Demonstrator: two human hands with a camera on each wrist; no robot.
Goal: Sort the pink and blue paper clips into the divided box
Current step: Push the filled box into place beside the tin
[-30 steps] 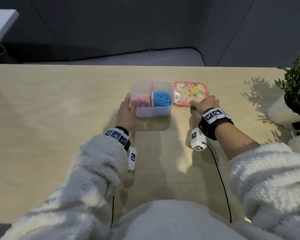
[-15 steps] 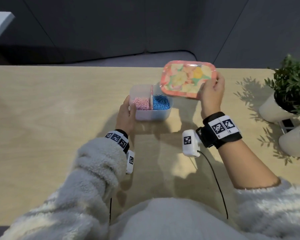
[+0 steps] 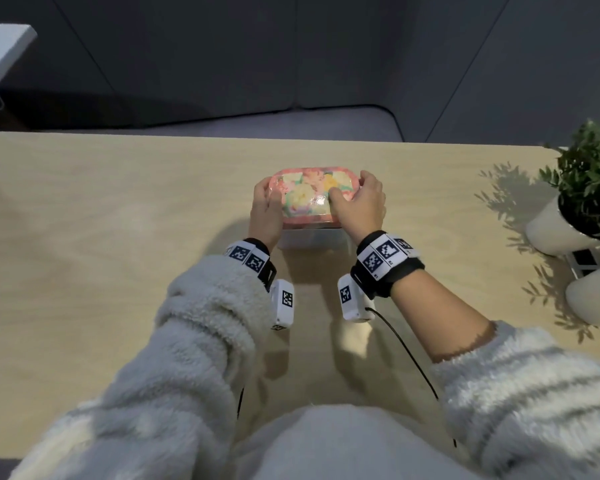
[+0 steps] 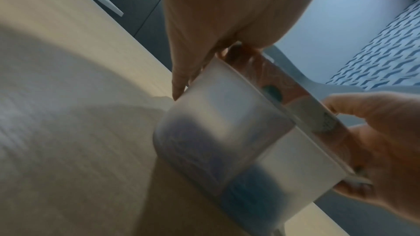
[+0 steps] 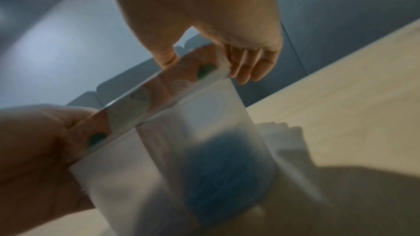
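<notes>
The divided box (image 3: 312, 239) stands on the wooden table, a translucent white tub with the flowered pink lid (image 3: 309, 197) lying on top of it. My left hand (image 3: 265, 209) grips the lid's left end, thumb on top. My right hand (image 3: 359, 202) grips the right end in the same manner. In the right wrist view the blue paper clips (image 5: 227, 164) show as a blue mass through the box wall (image 5: 181, 150), under the lid's rim (image 5: 159, 87). The left wrist view shows the box (image 4: 227, 132) and lid edge (image 4: 302, 107) between both hands. The pink clips are hidden.
Two potted plants in white pots (image 3: 568, 216) (image 3: 596, 296) stand at the table's right edge. A white surface (image 3: 0, 53) juts in at the top left. A black cable (image 3: 406, 355) trails from my right wrist toward my body.
My right hand picked the lid up from beside the box and set it on top. My left hand moved from the box's side up to the lid's left end.
</notes>
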